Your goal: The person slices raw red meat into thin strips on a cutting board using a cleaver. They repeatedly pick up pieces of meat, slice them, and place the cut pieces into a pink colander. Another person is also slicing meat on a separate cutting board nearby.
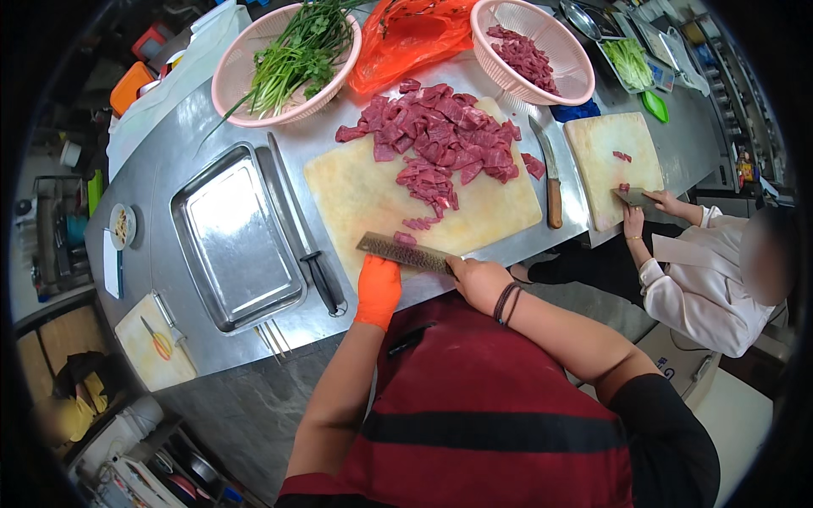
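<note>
My right hand (481, 284) grips a cleaver (406, 252), whose hammered-looking blade lies across the near edge of a pale cutting board (343, 184). Against the near side of the blade is my left hand (380, 284) in an orange glove; its fingertips are hidden there. A small piece of raw red meat (404, 239) shows just past the blade. Thin meat strips (419, 223) lie a little farther off, leading to a small heap of cut strips (427, 183). Behind them a large pile of raw meat slices (444, 127) covers the board's far part and spills onto the table.
Left of the board lie a honing steel (321, 279) and a steel tray (235, 235). A wooden-handled knife (551, 178) lies to the right. Pink baskets hold greens (298, 57) and meat strips (524, 60). A co-worker (705, 273) cuts at another board (613, 140).
</note>
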Demonstrator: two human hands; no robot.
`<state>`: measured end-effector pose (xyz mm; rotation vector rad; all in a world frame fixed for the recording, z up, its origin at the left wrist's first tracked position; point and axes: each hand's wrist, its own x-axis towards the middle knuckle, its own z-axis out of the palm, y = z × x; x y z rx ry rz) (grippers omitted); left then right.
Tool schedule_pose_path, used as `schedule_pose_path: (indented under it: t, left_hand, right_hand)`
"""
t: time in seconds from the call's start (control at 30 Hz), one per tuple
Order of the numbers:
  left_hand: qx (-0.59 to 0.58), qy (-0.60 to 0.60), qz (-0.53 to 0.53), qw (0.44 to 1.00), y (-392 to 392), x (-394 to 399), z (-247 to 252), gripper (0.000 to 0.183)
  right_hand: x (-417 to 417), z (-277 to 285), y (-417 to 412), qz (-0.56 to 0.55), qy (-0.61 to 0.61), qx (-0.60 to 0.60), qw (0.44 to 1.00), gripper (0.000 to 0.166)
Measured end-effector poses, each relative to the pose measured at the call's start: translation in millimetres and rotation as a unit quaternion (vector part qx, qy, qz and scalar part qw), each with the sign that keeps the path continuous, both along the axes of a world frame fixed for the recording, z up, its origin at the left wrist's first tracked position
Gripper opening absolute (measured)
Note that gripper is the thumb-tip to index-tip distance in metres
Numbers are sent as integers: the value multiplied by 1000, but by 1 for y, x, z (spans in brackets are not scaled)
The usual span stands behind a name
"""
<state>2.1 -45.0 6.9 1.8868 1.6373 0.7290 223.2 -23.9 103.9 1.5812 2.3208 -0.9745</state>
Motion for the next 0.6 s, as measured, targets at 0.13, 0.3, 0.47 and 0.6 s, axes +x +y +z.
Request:
schedule_pose_path:
  t: [0.13,0.3,0.47,0.6]
  left_hand:
    - [3,44,-12,999,3,1,-6,33]
    - [-10,-2,-6,1000,5,1,-2,30]
    - [26,-6,23,999,-7,-4,3,31]
    - [44,23,21,999,-7,0,-2,28]
  right_hand:
    - [-2,-16,-5,17,-12,29,999,40]
    - [-26,-23,24,-30,66,-6,997,25]
    - [-10,-7,23,-28,60,-14,998,28]
    - [-2,-3,-4,20,5,-1,1000,33]
